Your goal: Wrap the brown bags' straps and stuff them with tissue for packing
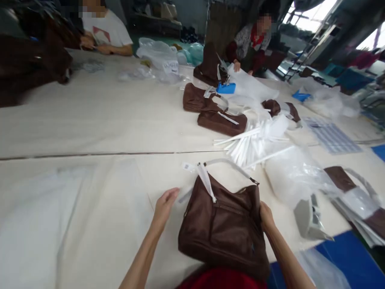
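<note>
A brown handbag [225, 216] stands on the table right in front of me, tilted a little toward my body. Its handle [230, 162] is wrapped in pale material and arches up behind the opening. A white wrapped zipper pull [206, 182] hangs over the front, and a small white tag [188, 167] lies by the top left corner. My right hand [266, 216] grips the bag's right side, the fingertips partly hidden behind it. Just off the left side, my left hand [165, 204] is held with fingers stretched out, near a pale strip [185, 195], holding nothing.
White sticks [248, 144] lie piled beyond the bag, with more brown bags [222, 122] behind them. Clear plastic [296, 172] and a tape dispenser [309, 218] are to the right. Plastic sheets [36, 216] cover the left. Two people work across the table [120, 128].
</note>
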`<state>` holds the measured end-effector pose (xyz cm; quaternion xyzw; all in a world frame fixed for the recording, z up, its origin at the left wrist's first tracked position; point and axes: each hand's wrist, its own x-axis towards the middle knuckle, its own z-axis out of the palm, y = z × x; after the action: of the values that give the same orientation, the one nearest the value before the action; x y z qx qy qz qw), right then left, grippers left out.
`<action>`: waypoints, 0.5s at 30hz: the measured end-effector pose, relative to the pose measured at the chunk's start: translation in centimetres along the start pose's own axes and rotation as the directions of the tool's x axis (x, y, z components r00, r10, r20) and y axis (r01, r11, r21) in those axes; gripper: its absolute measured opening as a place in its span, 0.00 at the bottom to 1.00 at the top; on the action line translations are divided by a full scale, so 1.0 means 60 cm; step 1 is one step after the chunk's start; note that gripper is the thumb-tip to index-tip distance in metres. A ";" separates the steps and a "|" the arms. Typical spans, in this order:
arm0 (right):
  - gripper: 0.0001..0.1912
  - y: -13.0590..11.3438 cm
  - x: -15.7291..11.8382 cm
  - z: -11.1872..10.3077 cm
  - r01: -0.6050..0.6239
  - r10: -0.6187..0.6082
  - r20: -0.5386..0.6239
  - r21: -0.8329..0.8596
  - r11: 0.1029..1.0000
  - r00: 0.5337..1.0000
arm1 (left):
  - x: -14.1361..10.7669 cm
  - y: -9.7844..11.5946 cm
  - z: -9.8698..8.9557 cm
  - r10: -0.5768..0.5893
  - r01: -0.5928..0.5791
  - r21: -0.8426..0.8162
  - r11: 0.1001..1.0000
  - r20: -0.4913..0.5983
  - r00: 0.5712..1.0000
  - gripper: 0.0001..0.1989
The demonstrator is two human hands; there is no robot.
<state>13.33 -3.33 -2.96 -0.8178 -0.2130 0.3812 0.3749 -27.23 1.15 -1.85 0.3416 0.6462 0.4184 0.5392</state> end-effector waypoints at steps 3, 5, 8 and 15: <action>0.23 0.048 -0.036 -0.034 -0.079 0.076 0.029 0.128 0.989 0.997 | -0.021 0.019 0.054 0.201 -0.200 0.292 0.935 0.027 0.979 0.19; 0.25 0.061 -0.058 -0.053 -0.167 0.149 0.109 0.181 0.969 0.983 | -0.022 0.036 0.093 0.263 -0.299 0.441 0.846 0.143 0.954 0.18; 0.28 0.080 -0.088 -0.071 -0.293 0.260 0.181 0.187 0.938 0.948 | -0.011 0.057 0.161 0.250 -0.401 0.639 0.657 0.318 0.915 0.18; 0.28 0.132 -0.140 -0.082 -0.387 0.259 0.346 0.381 0.840 0.902 | 0.008 0.045 0.321 0.115 -0.652 0.714 0.254 0.647 0.754 0.27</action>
<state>12.48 -15.85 -3.08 -0.6733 -0.0295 0.5894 0.4454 -8.39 6.00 -0.91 0.8225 0.5022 0.0112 0.2668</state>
